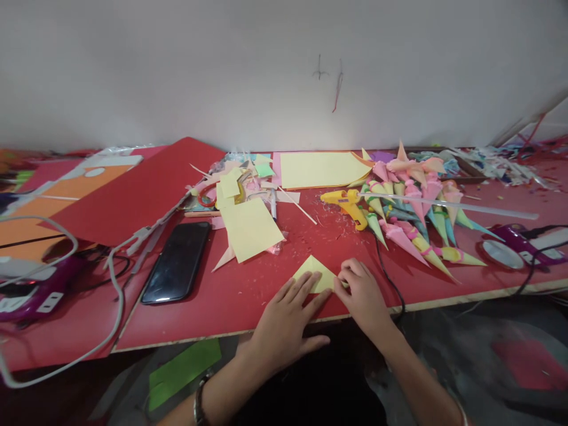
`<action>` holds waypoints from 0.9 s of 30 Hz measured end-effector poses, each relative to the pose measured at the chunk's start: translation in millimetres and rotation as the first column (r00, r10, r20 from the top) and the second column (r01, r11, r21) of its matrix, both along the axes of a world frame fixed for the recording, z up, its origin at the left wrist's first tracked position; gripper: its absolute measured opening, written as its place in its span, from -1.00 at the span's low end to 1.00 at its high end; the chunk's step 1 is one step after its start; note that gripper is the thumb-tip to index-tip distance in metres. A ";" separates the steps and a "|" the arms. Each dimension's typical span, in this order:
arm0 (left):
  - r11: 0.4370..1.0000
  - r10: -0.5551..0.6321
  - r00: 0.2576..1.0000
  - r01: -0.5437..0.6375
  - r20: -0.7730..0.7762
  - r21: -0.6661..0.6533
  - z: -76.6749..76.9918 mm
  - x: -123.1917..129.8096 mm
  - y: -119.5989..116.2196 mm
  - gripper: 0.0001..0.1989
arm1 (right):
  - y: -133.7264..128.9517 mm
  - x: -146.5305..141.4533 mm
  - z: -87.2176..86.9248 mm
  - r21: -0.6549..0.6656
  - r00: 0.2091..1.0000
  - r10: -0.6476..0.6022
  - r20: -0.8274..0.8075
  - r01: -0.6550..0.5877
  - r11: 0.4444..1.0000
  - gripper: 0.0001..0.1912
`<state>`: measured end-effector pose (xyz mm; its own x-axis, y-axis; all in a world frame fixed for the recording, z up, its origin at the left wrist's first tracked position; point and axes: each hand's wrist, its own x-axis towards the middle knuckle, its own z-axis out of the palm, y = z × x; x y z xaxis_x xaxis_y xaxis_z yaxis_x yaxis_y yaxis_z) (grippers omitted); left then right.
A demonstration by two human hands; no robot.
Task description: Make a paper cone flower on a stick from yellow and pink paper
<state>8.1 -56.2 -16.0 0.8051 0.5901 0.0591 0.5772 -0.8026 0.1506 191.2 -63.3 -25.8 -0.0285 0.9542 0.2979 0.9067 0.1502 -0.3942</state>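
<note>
A pale yellow sheet of paper, folded to a point at its far end, lies near the table's front edge. My left hand rests flat over its left side, fingers spread. At the right corner, my right hand has its thumb and fingers closed on the paper's edge; the fingertips partly hide that corner. Beyond my left hand lies a larger yellow sheet, with a smaller yellow piece near its top. A yellow glue gun with a long clear glue stick lies beyond my right hand.
Many coloured paper cones are heaped at the right. A black phone lies left, beside purple power strips and a white cable. Red card and stacked yellow sheets lie towards the wall.
</note>
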 end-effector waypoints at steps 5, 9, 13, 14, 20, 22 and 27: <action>1.000 -0.020 1.000 0.020 -0.017 -0.005 0.5 -12.0 6.3 -0.33 | 0.3 0.0 -0.4 0.027 0.999 -0.003 0.032 0.002 1.000 -0.77; 0.999 -0.027 0.999 0.029 -0.042 0.043 3.3 -29.4 8.8 -0.33 | -0.7 -1.9 -0.6 0.059 0.995 -0.036 0.092 0.030 0.998 -0.78; 0.994 -0.007 0.998 0.013 -0.058 0.112 5.9 -32.4 4.2 -0.34 | -1.0 -3.4 -1.5 0.057 0.988 -0.062 0.143 0.055 0.997 -0.78; 0.992 0.000 0.998 0.007 -0.057 0.124 5.6 -29.8 2.2 -0.34 | -1.0 -3.6 -1.7 0.058 0.987 -0.061 0.147 0.053 0.997 -0.78; 0.994 -0.041 0.999 0.043 -0.022 0.096 -1.7 -6.8 -5.3 -0.33 | -1.5 -6.1 1.0 0.064 0.981 -0.073 0.179 0.062 0.996 -0.77; 0.997 -0.027 1.000 0.028 -0.013 0.065 -2.6 -3.2 -4.9 -0.31 | -2.0 -7.6 2.4 0.056 0.978 -0.086 0.189 0.077 0.995 -0.77; 1.000 -0.026 0.999 0.026 -0.020 -0.004 0.3 -2.3 -1.8 -0.27 | -2.2 -8.9 3.0 0.051 0.977 -0.106 0.185 0.098 0.994 -0.78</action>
